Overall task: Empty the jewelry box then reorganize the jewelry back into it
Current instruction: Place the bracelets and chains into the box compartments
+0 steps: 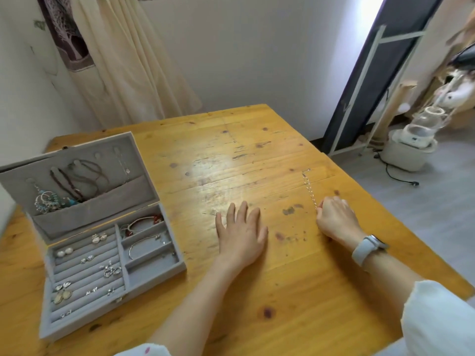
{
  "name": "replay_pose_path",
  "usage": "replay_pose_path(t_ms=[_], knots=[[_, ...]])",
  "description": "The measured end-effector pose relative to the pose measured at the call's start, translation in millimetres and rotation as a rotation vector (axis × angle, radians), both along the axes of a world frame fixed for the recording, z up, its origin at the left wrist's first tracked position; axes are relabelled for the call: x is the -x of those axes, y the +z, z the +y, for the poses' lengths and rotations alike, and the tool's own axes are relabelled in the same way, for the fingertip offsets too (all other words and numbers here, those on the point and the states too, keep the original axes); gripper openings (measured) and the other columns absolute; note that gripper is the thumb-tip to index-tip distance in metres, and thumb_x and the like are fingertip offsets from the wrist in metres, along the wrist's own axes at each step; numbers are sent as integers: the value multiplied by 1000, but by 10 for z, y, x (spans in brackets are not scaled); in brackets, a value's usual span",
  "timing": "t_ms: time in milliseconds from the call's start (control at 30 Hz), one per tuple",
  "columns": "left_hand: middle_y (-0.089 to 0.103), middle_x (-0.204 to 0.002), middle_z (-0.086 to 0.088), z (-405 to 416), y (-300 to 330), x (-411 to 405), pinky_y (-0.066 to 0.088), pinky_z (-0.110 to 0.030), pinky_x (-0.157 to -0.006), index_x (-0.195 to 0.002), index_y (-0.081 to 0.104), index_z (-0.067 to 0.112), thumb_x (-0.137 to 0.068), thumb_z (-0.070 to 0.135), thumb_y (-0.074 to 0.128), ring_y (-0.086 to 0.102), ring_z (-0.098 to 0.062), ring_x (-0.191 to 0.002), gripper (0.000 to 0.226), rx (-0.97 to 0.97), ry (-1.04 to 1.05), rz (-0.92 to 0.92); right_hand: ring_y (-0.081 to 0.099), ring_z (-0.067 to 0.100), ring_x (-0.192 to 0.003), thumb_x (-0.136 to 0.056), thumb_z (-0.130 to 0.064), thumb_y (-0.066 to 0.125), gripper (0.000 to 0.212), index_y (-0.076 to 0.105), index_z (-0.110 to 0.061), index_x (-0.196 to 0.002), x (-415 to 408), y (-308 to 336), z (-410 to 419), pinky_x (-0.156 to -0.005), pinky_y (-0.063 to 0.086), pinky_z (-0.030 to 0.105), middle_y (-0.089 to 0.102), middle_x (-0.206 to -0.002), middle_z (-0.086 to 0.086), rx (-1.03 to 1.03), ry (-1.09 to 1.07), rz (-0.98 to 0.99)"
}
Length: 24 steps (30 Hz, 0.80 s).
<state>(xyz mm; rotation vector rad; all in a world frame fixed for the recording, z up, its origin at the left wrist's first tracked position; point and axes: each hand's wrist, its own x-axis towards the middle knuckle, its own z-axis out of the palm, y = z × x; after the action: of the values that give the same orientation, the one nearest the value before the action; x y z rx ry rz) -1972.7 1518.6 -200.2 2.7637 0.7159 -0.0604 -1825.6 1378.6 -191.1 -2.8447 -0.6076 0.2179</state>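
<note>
— Looking at the jewelry box [102,253], what do you see?

— It is grey and felt-lined, standing open at the left of the wooden desk [257,155]. The raised lid [77,181] has a pocket with dark cord necklaces [77,181] and a silver and turquoise cluster [48,200] hanging into it. In the base, small earrings [99,238] sit along the padded rows on the left, and bangles [144,223] lie in the compartments on the right. The nearest right-hand compartment looks bare.

— And your hands?

— My left hand [241,233] lies flat on the desk, palm down, fingers spread and holding nothing, just to the right of the box. My right hand [336,218] is curled into a loose fist, knuckles up, with a pale watch [367,249] on the wrist. Its grip is pinched closed on the near end of a thin silver chain [309,188].

— Where does the chain lie?

— It runs in a nearly straight line on the desk, away from my right fingertips toward the far right edge. It is well apart from the box, with my left hand between them.
</note>
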Motion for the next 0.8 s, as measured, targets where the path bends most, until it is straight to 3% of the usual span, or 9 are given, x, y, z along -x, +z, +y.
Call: replay_pose_path(t_ms=[100,233,333,400,433,500,567,700,800], knots=[[18,-153,1,24,40,-38,-3,-50,-112,-137,33,28,-93,41,37,5,-23,-141,45,81,28,-69,46,34,-110,-94,-15,36,18,48,-5,-103,-33,83,22,-92,36,42,55,-110,15,-137,64,76],[27,-148,7,44,170,-178,13,-44,-114,-139,32,28,-87,22,54,16,-15,-139,57,362,-21,-345,56,16,-72,-97,-16,33,13,41,-17,-86,-39,431,62,-77,44,40,55,-70,0,-518,228,325],[18,-152,9,-26,401,-312,21,-30,-111,-144,19,32,-81,9,59,11,-9,-139,78,679,-145,-393,50,13,-60,-97,-12,37,18,43,-17,-81,38,794,93,-63,51,30,47,-69,3,-580,403,458],[21,-150,12,-93,537,-379,28,-17,-100,-143,18,35,-79,5,59,20,-1,-134,82,907,-205,-376,45,10,-53,-96,-11,42,14,47,-13,-83,57,1000,100,-52,45,23,46,-68,3,-593,505,515],[29,-148,11,-121,578,-403,30,-17,-98,-142,23,35,-78,7,59,26,1,-131,79,995,-236,-357,43,8,-50,-95,-11,44,11,50,-12,-85,46,1081,100,-49,41,22,46,-67,3,-602,540,531],[54,-131,6,-142,598,-433,34,-24,-99,-136,39,28,-76,15,56,43,-3,-124,64,1134,-288,-306,41,3,-47,-93,-12,49,8,53,-11,-86,-37,1181,99,-46,36,18,48,-65,0,-640,554,515],[69,-100,1,-141,581,-427,33,-34,-103,-124,53,21,-82,20,55,56,-12,-113,42,1275,-295,-269,40,1,-47,-92,-13,51,7,54,-13,-86,-176,1191,88,-45,34,15,49,-65,0,-699,508,473],[60,-69,2,-24,528,-427,42,-48,-100,-107,60,9,-87,26,55,65,-19,-80,27,1599,-166,-272,39,8,-55,-91,-15,52,7,55,-11,-86,-470,946,-13,-49,35,17,48,-68,3,-738,375,579],[50,-63,1,113,512,-503,54,-40,-82,-102,62,5,-89,22,57,58,-14,-62,22,1504,11,-265,41,12,-60,-89,-14,56,6,60,-10,-91,-687,701,-114,-55,36,23,50,-73,3,-654,321,689]])
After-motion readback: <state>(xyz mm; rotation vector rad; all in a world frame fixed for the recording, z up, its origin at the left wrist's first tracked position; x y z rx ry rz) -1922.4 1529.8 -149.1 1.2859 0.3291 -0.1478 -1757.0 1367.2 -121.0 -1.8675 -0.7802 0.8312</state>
